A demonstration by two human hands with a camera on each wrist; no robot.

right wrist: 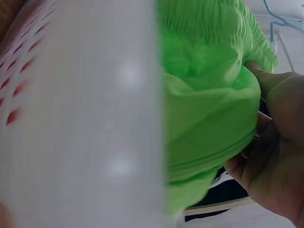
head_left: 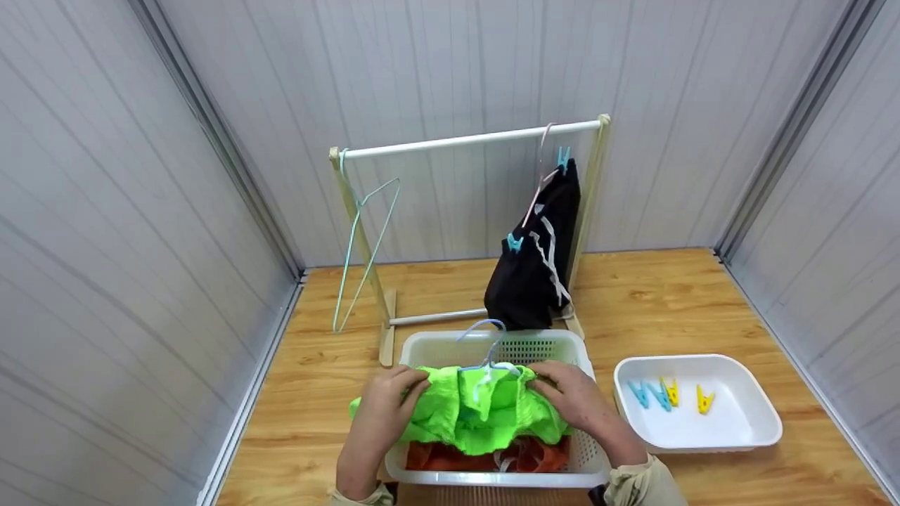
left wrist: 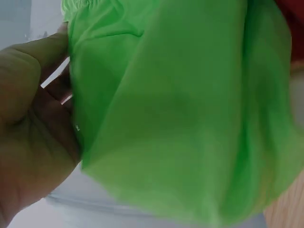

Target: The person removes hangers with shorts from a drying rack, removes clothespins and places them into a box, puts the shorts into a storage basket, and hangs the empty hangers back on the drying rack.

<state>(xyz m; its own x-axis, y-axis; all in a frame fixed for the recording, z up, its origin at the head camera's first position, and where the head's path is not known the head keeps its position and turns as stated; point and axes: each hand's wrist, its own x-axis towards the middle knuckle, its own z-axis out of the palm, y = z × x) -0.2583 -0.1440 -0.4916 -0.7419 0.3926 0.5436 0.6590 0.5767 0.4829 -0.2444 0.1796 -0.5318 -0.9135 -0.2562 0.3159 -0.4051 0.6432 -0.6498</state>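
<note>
Bright green shorts [head_left: 485, 414] with a gathered waistband and white drawstring are held up over the white basket [head_left: 506, 479]. My left hand [head_left: 387, 404] pinches the waistband at its left side. At the other side my right hand [head_left: 575, 397] grips it between thumb and fingers, as the right wrist view also shows. A blue hanger [head_left: 496, 330] shows its hook above the waistband; its lower part is hidden by the cloth. Below the shorts, orange clothing [head_left: 457, 458] lies in the basket.
Behind the basket stands a drying rack [head_left: 450, 142]. A mint hanger [head_left: 349, 260] hangs at its left, and black shorts [head_left: 531, 281] with light-blue clothespins [head_left: 515, 243] at its right. A white tray [head_left: 745, 422] on the right holds yellow clothespins [head_left: 704, 399] and blue ones.
</note>
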